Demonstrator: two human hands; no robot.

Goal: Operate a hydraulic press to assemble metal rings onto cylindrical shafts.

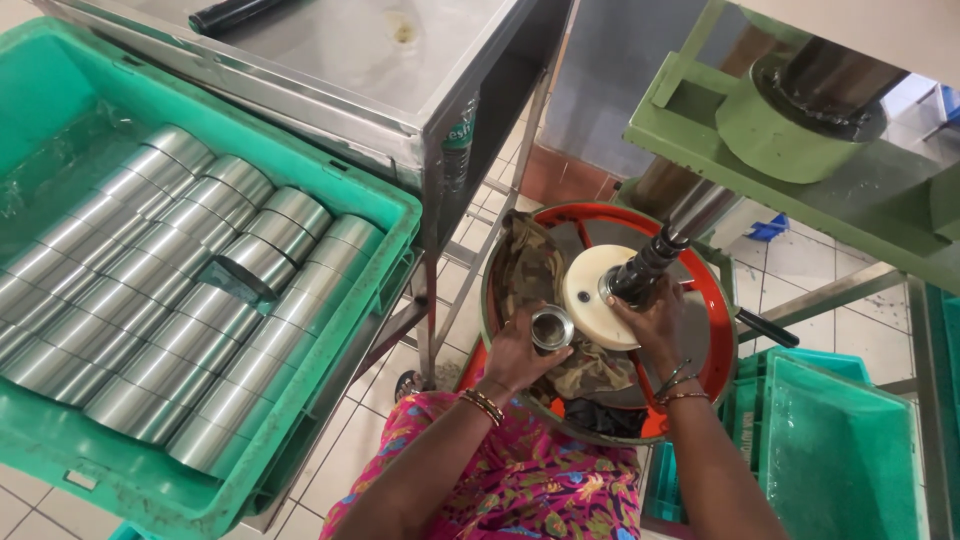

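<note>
Clearly left hand (515,355) grips a small steel cup (552,328); right hand (652,322) wraps the black spindle (640,272). Fingers near the cream disc (598,296) could get pinched; the cloth (530,265) might snag.

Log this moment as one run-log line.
left hand: holds metal cup | right hand: on white disc by spindle | crate: steel cups

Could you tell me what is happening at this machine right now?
A person sits at a green machine. The left hand holds a small shiny metal cup over a camouflage cloth, while the right hand rests at the dark spindle above a cream disc. To the left, a green crate holds rows of shiny metal cylinders.
</note>
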